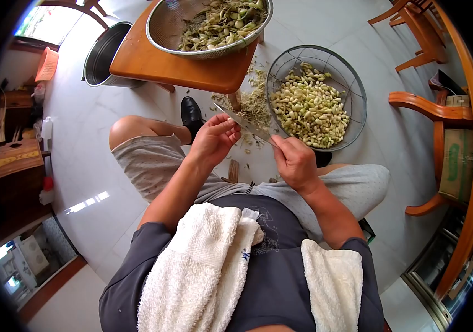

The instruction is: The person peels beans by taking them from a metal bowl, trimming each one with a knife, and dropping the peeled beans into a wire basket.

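My right hand (296, 165) is closed around the handle of a knife (252, 128), its long blade slanting up and left across my lap. My left hand (217, 139) pinches a small pale bulb (231, 118) against the blade; fingers hide most of it. Just beyond my right hand, a round wire-framed basket (362, 105) on the floor holds many trimmed white-green bulbs (311, 108). Ahead, a perforated metal colander (162, 33) full of bulbs with stems and roots (225, 25) rests on a wooden stool (192, 72). Trimmings (250, 108) litter the floor beside the stool.
A dark metal bucket (106, 58) stands left of the stool. Wooden chairs (433, 113) and a cardboard box (458, 160) are at the right. A wood piece (233, 170) lies between my legs. White towels (192, 265) hang over my shoulders. Wooden furniture (18, 160) lines the left side.
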Tool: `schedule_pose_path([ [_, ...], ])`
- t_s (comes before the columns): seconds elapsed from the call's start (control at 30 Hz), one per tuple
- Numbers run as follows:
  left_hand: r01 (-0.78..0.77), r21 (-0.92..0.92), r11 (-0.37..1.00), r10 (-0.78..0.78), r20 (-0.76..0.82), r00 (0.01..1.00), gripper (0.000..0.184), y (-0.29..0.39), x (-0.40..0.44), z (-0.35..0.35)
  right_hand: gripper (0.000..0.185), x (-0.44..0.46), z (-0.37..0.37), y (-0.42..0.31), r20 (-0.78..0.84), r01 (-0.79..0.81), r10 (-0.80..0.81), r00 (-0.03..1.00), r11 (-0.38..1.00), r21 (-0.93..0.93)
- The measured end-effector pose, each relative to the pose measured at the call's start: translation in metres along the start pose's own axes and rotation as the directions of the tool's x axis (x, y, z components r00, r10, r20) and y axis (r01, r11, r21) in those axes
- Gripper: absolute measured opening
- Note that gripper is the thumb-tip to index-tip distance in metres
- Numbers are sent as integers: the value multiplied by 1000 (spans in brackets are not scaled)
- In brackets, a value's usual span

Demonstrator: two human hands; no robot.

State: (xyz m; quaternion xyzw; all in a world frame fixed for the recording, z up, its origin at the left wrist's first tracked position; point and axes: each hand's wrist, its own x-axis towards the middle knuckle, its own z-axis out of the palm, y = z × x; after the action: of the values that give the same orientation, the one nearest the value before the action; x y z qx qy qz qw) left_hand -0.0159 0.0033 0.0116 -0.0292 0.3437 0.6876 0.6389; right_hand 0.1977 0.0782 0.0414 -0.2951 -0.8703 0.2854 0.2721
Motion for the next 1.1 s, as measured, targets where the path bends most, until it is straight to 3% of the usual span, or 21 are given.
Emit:
schedule_pose_path([
  [0.23, -85, 86, 993, 89, -47, 995, 5, 0, -4, 6, 26, 0, 0, -2, 1, 48, -48, 999, 997, -61],
  [0.37, -164, 144, 976, 164, 13, 986, 8, 1, -4, 0, 25, -4, 3, 1, 17, 65, -64, 998, 996, -65],
  [0.47, -151, 165, 975, 147, 36, 989, 10, 1, -3, -15, 15, -13, 12, 8, 106, -86, 107, 989, 978, -188],
  [0.57, -117, 165, 979, 119, 0, 993, 11, 5, -11, -8, 13, -22, 17, 34, 279, -221, 309, 909, 926, -306],
  [0.73, -154, 115, 981, 145, 83, 986, 12, 7, -11, -3, 19, -19, 19, 35, 325, -287, 363, 873, 922, -259],
  [0.83, -152, 255, 955, 124, 120, 985, 15, 8, -7, 14, 21, -15, 21, 36, 396, -273, 352, 848, 931, -243],
  [0.93, -122, 535, 836, 100, 70, 993, 20, 1, 6, 61, 21, -20, 26, 41, 479, -216, 320, 818, 941, -261],
  [1.03, -166, 680, 714, -11, 248, 969, 43, -18, 32, 103, 20, -23, 27, 42, 520, -250, 334, 787, 941, -226],
  [1.07, -163, 783, 600, -71, 256, 964, 50, -20, 37, 117, 21, -24, 27, 43, 519, -274, 342, 783, 939, -206],
  [1.1, -300, 891, 341, -35, 331, 943, 49, -18, 39, 129, 22, -24, 26, 43, 518, -299, 351, 780, 936, -185],
])
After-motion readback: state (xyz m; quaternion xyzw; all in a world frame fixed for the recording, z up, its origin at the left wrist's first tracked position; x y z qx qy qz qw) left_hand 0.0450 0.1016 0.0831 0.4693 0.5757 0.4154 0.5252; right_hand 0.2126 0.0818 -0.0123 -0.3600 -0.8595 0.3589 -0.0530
